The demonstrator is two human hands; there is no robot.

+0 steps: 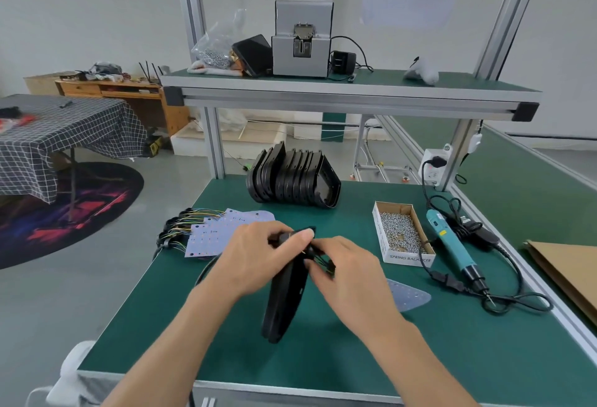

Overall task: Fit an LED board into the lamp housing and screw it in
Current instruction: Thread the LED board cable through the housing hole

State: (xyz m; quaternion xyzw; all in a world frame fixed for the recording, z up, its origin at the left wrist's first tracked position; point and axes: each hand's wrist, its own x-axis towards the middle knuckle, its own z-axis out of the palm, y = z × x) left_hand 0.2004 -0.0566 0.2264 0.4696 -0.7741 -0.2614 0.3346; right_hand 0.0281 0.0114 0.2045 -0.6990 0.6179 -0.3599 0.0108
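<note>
You worked at a green bench [323,358] under a shelf [323,96]; checked table [64,125] at left. Your left hand [258,258] gripped the housing's [284,306] top end. The housing stood on edge, long axis running from you toward the stack [294,177]. Your right hand [342,267] pinched the wires [323,259] beside it. The board [408,296] lay flat at right.

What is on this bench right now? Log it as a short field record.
left hand: left hand grips the top of the black lamp housing, held on edge
right hand: right hand pinches the wire connector beside the housing
LED board: LED board lies flat right of the hands
screws: screw box
driver: electric screwdriver, unused
spares: stack of housings; spare boards
</note>
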